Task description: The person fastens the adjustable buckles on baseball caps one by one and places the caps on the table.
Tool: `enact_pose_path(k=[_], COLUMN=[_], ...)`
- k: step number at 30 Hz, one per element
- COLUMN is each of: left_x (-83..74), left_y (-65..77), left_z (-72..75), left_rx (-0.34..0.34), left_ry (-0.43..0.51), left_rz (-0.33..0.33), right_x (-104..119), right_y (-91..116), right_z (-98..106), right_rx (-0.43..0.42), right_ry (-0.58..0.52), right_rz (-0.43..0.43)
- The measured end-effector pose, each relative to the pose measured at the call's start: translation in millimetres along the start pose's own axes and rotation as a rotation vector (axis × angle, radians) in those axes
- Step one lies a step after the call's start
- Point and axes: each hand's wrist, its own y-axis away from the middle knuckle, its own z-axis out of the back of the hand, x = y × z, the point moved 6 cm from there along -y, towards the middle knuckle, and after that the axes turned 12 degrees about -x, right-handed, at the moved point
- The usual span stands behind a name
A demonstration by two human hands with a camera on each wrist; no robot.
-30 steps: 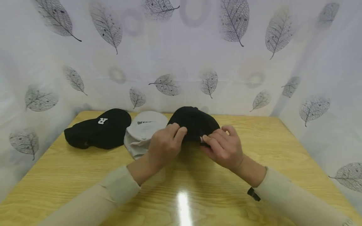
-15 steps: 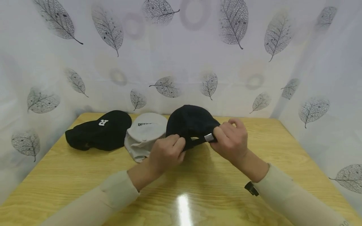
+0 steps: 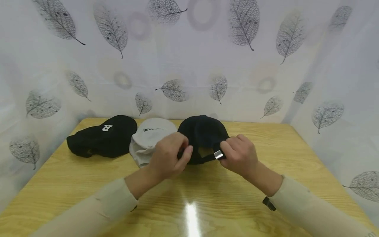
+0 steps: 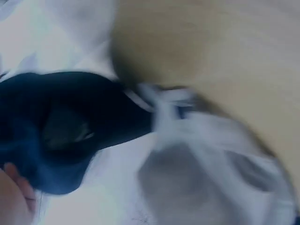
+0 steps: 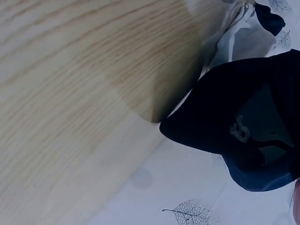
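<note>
In the head view my right hand (image 3: 240,153) grips a dark baseball cap (image 3: 204,133) by its rear edge, beside the silver buckle (image 3: 218,154) of its strap. The cap's back opening faces me, with the strap spanning its lower edge. At the cap's left side, my left hand (image 3: 170,153) has its thumb apart from a bent index finger, and dark cloth shows in the gap. The right wrist view shows the dark cap (image 5: 234,122) from below, with a light mark inside. Blur covers the left wrist view, where fingertips (image 4: 21,187) lie at the dark cap's edge.
A light grey cap (image 3: 154,131) sits directly left of the dark one, partly behind my left hand. Farther left lies a black cap (image 3: 109,136) with a white letter R. They lie on a wooden table (image 3: 281,148), with a leaf-print curtain (image 3: 189,59) behind.
The left thumb and index finger have parted after pinching the cap's rear edge. The cap has dipped slightly, its back opening widening into view. The right hand has moved outward to the buckle side.
</note>
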Motion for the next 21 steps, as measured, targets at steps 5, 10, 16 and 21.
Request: enact_pose_path(k=[5, 10, 16, 21], left_x=[28.8, 45.6, 25.5, 10.6], left_y=[-33.3, -41.8, -37.9, -33.7], left_z=[-8.4, -29.4, -43.8, -48.1], left_rx=[0.127, 0.453, 0.656, 0.701], left_ry=[0.031, 0.102, 0.17, 0.128], left_rz=[0.399, 0.496, 0.324, 0.191], right_x=[12, 24, 27, 27], right_y=[5, 11, 23, 37], right_z=[0, -2, -6, -11], right_rx=[-0.006, 0.042, 0.117, 0.188], right_ry=[-0.077, -0.133, -0.158, -0.166], right_rz=[0.065, 0.137, 0.137, 0.127])
